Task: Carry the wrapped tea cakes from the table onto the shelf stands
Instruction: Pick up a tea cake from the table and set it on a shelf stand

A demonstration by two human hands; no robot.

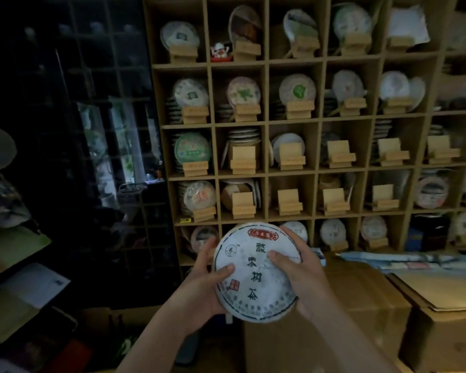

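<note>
A round tea cake (256, 273) in white paper with green characters and a red label is held up in front of the wooden shelf (265, 122). My left hand (205, 281) grips its left rim with the thumb on the face. My right hand (301, 267) grips the right rim, thumb across the middle. Bare wooden stands (288, 201) sit in several cubbies of the third and fourth rows, such as the stand (242, 204) just above the cake. Other cubbies hold wrapped cakes (191, 149) on stands.
Cardboard boxes (428, 313) stand low on the right under the shelf, with blue packets (414, 258) lying on top. A dark glass cabinet (97, 135) fills the left side. Dim tables with papers (24, 289) are at the lower left.
</note>
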